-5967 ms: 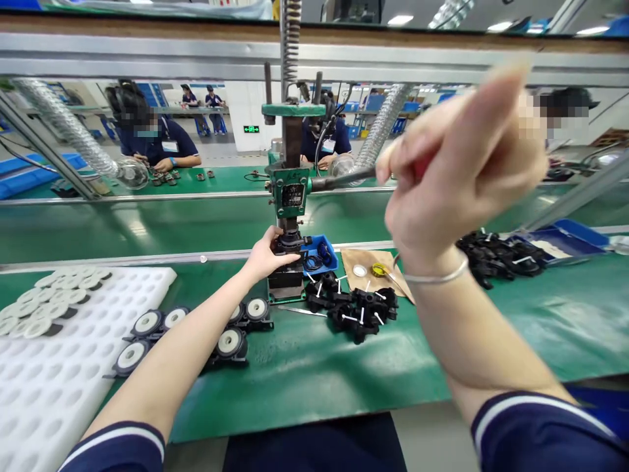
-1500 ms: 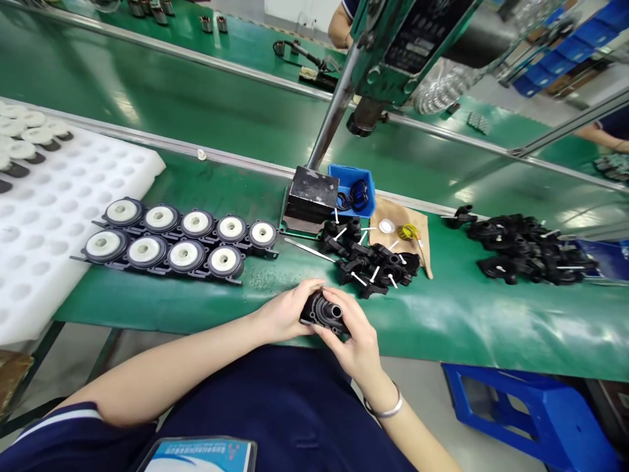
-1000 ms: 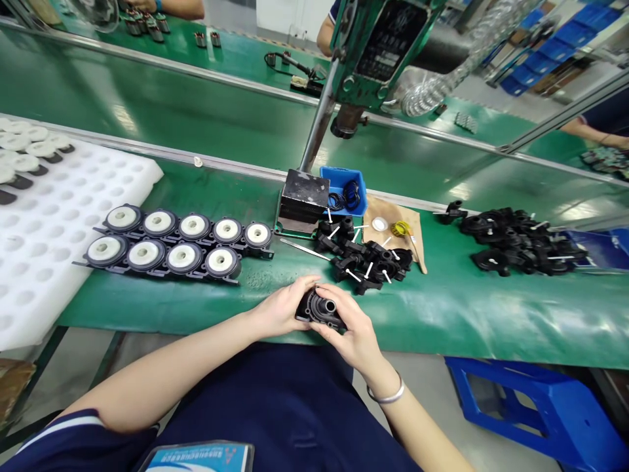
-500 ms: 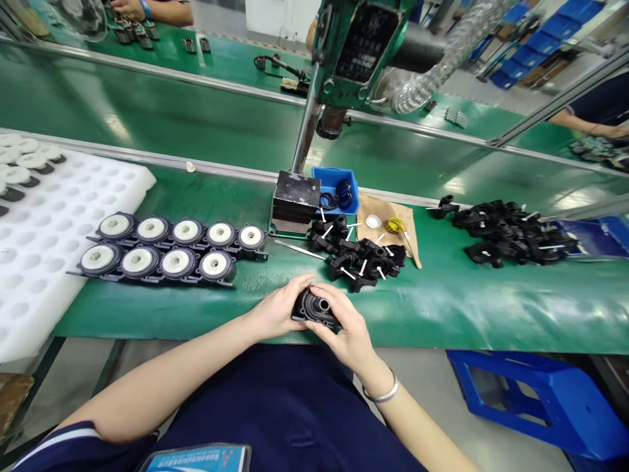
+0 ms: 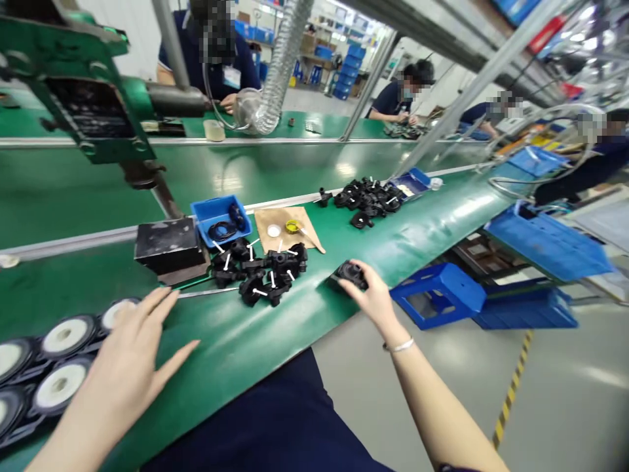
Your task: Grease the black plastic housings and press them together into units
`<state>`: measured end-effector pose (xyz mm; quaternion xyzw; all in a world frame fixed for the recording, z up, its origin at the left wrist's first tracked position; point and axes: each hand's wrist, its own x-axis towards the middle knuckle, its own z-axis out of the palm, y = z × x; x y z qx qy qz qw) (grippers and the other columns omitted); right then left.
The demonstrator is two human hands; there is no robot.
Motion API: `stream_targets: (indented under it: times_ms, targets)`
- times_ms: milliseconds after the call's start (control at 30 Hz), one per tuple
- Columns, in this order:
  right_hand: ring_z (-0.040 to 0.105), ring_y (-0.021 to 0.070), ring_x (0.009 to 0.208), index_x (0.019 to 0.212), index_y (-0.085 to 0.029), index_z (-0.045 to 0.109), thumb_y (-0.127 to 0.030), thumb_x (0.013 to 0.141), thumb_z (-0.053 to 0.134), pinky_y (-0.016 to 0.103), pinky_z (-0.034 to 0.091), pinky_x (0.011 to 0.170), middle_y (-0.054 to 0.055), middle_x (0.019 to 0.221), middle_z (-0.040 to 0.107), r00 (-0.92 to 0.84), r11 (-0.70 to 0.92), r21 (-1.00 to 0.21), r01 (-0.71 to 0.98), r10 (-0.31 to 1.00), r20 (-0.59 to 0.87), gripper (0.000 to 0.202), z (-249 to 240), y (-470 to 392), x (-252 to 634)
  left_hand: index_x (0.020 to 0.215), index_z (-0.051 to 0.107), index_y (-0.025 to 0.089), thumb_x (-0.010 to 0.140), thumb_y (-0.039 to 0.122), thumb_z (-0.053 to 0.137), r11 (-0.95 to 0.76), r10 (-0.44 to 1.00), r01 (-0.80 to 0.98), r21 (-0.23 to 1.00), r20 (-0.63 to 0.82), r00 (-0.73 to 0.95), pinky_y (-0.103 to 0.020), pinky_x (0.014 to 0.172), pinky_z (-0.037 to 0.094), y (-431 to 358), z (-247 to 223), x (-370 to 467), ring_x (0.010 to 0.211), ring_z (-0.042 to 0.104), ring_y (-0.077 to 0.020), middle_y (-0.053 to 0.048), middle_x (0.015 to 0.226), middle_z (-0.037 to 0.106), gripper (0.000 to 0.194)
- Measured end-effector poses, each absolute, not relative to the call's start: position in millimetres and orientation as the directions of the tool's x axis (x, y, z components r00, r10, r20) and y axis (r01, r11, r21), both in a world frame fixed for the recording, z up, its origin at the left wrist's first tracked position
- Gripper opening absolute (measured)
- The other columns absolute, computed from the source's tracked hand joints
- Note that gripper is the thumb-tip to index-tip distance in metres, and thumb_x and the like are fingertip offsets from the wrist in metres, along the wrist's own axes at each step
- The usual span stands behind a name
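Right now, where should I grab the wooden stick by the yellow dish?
I'd pinch the wooden stick near its free end, coming from the near right: that end points away from the yellow dish, where the other end lies.

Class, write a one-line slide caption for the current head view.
Right hand holding a black part, left hand open beside white-centred discs.
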<state>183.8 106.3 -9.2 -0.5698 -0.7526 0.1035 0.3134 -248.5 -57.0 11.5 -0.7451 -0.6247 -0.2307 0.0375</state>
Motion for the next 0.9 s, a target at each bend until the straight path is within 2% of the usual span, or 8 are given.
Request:
stream_targets:
  times_ms: [67,133,233,367,467,567,733,900]
  targets:
    - [0.064,0.0303,0.109,0.123,-0.013,0.057,-0.064,0.081,0.063,0.05,0.052,0.1,0.019,0.117,0.065,-0.016,0.232,-0.511,0.828,0.92,0.391,0.066,0,147,226,0.148,0.033,0.013,0.094,0.053,0.042,-0.174,0.93,0.979,0.111,0.345,0.126,-0.077,0.103,0.035,-46,15,-266,0.128,0.051,-0.0505,-0.028,0.141,0.05,0.068]
    - [0.052,0.038,0.124,0.128,-0.005,0.051,-0.065,0.081,0.06,0.062,0.037,0.11,0.028,0.127,0.056,0.096,0.17,-0.517,0.839,0.888,0.449,0.077,11,177,254,0.143,0.037,0.012,0.094,0.054,0.035,-0.144,0.951,0.989,0.034,0.282,0.129,-0.079,0.096,0.037,-40,14,-281,0.124,0.053,-0.0528,-0.029,0.136,0.053,0.065]
    - [0.034,0.0411,0.139,0.136,-0.002,0.042,-0.061,0.087,0.053,0.068,0.019,0.117,0.032,0.14,0.04,0.137,0.183,-0.544,0.819,0.858,0.496,0.078,20,194,256,0.135,0.047,0.015,0.095,0.054,0.03,-0.143,0.97,0.989,0.025,0.201,0.136,-0.076,0.098,0.039,-35,9,-299,0.114,0.062,-0.0463,-0.024,0.125,0.063,0.059]
    - [0.058,0.0283,0.118,0.123,-0.017,0.059,-0.052,0.089,0.058,0.049,0.044,0.11,0.016,0.124,0.06,-0.215,0.391,-0.611,0.688,0.914,0.343,0.049,8,176,189,0.13,0.054,0.013,0.095,0.063,0.028,-0.173,0.977,0.982,0.075,0.14,0.161,-0.067,0.106,0.041,-31,9,-312,0.101,0.07,-0.0363,-0.017,0.111,0.071,0.066]
    - [0.066,0.0199,0.102,0.128,-0.023,0.058,-0.046,0.089,0.062,0.036,0.056,0.095,0.009,0.121,0.066,-0.411,0.435,-0.693,0.575,0.886,0.216,0.046,-10,164,130,0.131,0.055,0.013,0.092,0.069,0.032,-0.204,0.975,0.969,0.138,0.121,0.188,-0.061,0.103,0.047,-29,13,-310,0.103,0.07,-0.0354,-0.017,0.112,0.071,0.073]
    - [0.065,0.0211,0.107,0.127,-0.019,0.059,-0.042,0.089,0.061,0.04,0.054,0.098,0.012,0.125,0.065,-0.424,0.388,-0.767,0.511,0.89,0.168,0.044,-23,167,96,0.134,0.055,0.017,0.089,0.07,0.041,-0.275,0.96,0.935,0.223,0.111,0.256,-0.053,0.098,0.053,-28,14,-297,0.108,0.068,-0.0346,-0.016,0.119,0.07,0.071]
    - [0.063,0.0221,0.111,0.11,-0.017,0.066,-0.046,0.079,0.073,0.045,0.047,0.108,0.009,0.112,0.068,-0.353,0.285,-0.88,0.379,0.924,0.147,0.043,-23,173,100,0.137,0.053,0.022,0.09,0.062,0.052,-0.396,0.915,0.883,0.251,0.193,0.355,-0.045,0.095,0.056,-36,8,-259,0.105,0.07,-0.0305,-0.012,0.117,0.071,0.062]
    - [0.067,0.0181,0.108,0.132,-0.026,0.048,-0.058,0.09,0.055,0.041,0.06,0.091,0.008,0.132,0.059,-0.242,0.138,-0.985,0.105,0.964,0.109,0.053,-4,144,112,0.143,0.044,0.028,0.09,0.051,0.06,-0.374,0.922,0.859,0.351,0.241,0.303,-0.043,0.098,0.056,-53,7,-228,0.113,0.067,-0.027,-0.009,0.125,0.067,0.06]
